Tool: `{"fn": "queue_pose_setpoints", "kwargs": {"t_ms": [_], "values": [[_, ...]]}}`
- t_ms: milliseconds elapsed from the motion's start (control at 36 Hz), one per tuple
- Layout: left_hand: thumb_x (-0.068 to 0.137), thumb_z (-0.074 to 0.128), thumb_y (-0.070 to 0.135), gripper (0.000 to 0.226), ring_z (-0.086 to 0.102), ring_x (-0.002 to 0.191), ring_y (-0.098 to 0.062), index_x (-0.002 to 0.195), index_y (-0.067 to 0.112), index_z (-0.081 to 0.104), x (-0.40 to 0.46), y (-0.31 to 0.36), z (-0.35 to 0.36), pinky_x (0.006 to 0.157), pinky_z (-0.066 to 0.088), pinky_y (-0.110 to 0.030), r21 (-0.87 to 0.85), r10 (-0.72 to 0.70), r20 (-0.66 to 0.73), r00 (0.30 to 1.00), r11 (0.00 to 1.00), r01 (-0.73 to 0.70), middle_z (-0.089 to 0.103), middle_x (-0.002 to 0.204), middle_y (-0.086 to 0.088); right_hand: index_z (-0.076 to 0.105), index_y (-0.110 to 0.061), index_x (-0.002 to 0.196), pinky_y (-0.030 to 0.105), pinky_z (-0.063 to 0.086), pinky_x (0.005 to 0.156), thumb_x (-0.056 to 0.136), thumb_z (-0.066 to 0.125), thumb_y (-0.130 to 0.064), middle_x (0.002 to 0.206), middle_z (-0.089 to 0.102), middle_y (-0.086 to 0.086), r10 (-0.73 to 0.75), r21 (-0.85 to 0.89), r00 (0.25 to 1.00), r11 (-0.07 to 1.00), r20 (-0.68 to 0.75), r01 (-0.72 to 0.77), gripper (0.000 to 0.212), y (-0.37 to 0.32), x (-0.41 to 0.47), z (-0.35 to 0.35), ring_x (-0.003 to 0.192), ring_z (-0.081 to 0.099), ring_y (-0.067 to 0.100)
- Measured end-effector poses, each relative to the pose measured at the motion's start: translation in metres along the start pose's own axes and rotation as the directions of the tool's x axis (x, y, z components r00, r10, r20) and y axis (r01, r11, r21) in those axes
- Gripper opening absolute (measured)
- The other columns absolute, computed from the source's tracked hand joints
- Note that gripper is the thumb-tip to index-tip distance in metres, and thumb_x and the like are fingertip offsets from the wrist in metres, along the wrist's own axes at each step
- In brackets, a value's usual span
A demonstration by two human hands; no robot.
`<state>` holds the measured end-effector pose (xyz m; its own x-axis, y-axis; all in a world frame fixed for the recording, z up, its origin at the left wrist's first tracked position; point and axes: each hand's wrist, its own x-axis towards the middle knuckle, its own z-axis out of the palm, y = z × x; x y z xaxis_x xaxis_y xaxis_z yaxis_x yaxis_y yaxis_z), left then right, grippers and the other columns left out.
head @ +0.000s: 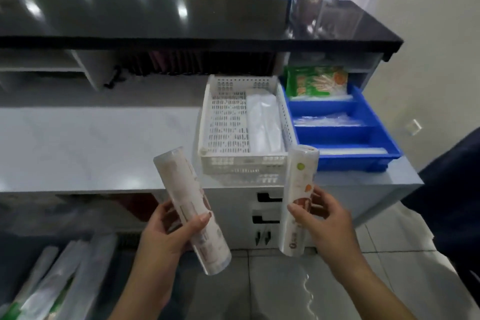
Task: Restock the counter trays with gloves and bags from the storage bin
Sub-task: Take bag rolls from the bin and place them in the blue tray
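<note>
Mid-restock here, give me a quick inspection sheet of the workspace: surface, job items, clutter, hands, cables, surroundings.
Surface: pale counter, mostly bare.
Job's things: white perforated tray with clear plastic along its right side; blue divided tray with clear packs and a green packet; more wrapped rolls lower left.
Clutter: nothing seen.
Hands: left hand holds one bag roll; right hand holds another roll.
Cables: nothing seen.
Surroundings: black upper ledge, tiled floor.
</note>
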<state>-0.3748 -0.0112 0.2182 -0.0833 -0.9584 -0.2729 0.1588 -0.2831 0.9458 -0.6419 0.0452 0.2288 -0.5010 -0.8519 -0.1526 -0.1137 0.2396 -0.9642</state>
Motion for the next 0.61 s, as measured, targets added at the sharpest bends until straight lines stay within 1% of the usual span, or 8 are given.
{"fn": "queue_pose_setpoints", "kwargs": {"t_ms": [139,194,278,361,444,500,556,611], "values": [[0.032,0.099,0.043,0.092,0.073,0.099,-0.027,0.115,0.022,0.067,0.012,-0.001,0.063,0.073,0.061,-0.041,0.02,-0.057,0.064,0.996,0.998,0.056,0.076,0.11,-0.005,0.058,-0.033,0.127,0.039,0.055,0.084,0.076,0.079,-0.024,0.106,0.068,-0.013,0.055,-0.016,0.994,0.998,-0.098,-0.057,0.055,0.015,0.022,-0.079,0.099,0.063,0.008],[0.036,0.098,0.042,0.092,0.072,0.102,-0.027,0.12,0.022,0.065,0.018,0.007,0.085,0.08,0.059,-0.047,0.057,-0.055,0.103,0.993,0.997,0.049,0.075,0.113,-0.005,0.056,-0.033,0.131,0.036,0.055,0.082,0.077,0.078,-0.025,0.106,0.066,-0.016,0.032,-0.028,0.989,0.999,-0.144,-0.036,0.059,0.017,0.027,-0.103,0.1,0.062,0.005],[0.049,0.095,0.033,0.08,0.072,0.103,-0.025,0.121,0.023,0.063,0.032,0.02,0.115,0.081,0.059,-0.045,0.088,-0.052,0.172,0.984,0.995,0.037,0.074,0.114,-0.005,0.052,-0.04,0.132,0.017,0.052,0.067,0.079,0.077,-0.026,0.108,0.063,-0.023,-0.047,-0.071,0.983,0.997,-0.175,0.035,0.06,0.018,0.037,-0.131,0.099,0.061,0.0],[0.062,0.084,0.028,0.063,0.073,0.101,-0.024,0.121,0.02,0.065,0.053,0.03,0.145,0.075,0.058,-0.036,0.087,-0.092,0.255,0.963,0.994,0.072,0.075,0.114,-0.005,0.049,-0.05,0.127,0.016,0.047,0.073,0.079,0.077,-0.03,0.111,0.059,-0.029,-0.12,-0.155,0.976,0.984,-0.181,0.092,0.059,0.01,0.05,-0.15,0.1,0.059,-0.006],[0.07,0.073,0.025,0.051,0.074,0.095,-0.02,0.12,0.019,0.067,0.076,0.034,0.173,0.066,0.058,-0.031,0.059,-0.15,0.315,0.937,0.989,0.138,0.076,0.112,-0.006,0.049,-0.055,0.124,0.016,0.048,0.073,0.079,0.075,-0.035,0.109,0.054,-0.035,-0.203,-0.313,0.97,0.937,-0.131,0.154,0.056,-0.009,0.064,-0.164,0.101,0.056,-0.012],[0.07,0.073,0.025,0.049,0.075,0.09,-0.018,0.118,0.019,0.068,0.093,0.035,0.191,0.059,0.058,-0.026,0.029,-0.17,0.338,0.926,0.985,0.17,0.077,0.108,-0.005,0.05,-0.05,0.122,0.026,0.052,0.075,0.079,0.074,-0.036,0.107,0.056,-0.028,-0.265,-0.469,0.96,0.861,-0.087,0.195,0.052,-0.023,0.076,-0.172,0.1,0.058,-0.003],[0.068,0.074,0.026,0.049,0.075,0.089,-0.018,0.116,0.02,0.069,0.112,0.037,0.205,0.057,0.058,-0.024,0.016,-0.168,0.364,0.916,0.985,0.174,0.077,0.108,-0.005,0.052,-0.042,0.125,0.038,0.053,0.076,0.079,0.073,-0.034,0.11,0.059,-0.017,-0.33,-0.664,0.944,0.711,-0.027,0.229,0.051,-0.037,0.093,-0.176,0.1,0.057,0.01],[0.066,0.076,0.028,0.05,0.075,0.091,-0.018,0.115,0.02,0.07,0.131,0.04,0.216,0.059,0.058,-0.025,0.015,-0.155,0.381,0.912,0.987,0.162,0.076,0.109,-0.005,0.054,-0.036,0.128,0.042,0.053,0.076,0.08,0.074,-0.031,0.115,0.06,-0.007,-0.363,-0.802,0.931,0.541,0.047,0.251,0.052,-0.049,0.115,-0.175,0.102,0.056,0.02]]}}
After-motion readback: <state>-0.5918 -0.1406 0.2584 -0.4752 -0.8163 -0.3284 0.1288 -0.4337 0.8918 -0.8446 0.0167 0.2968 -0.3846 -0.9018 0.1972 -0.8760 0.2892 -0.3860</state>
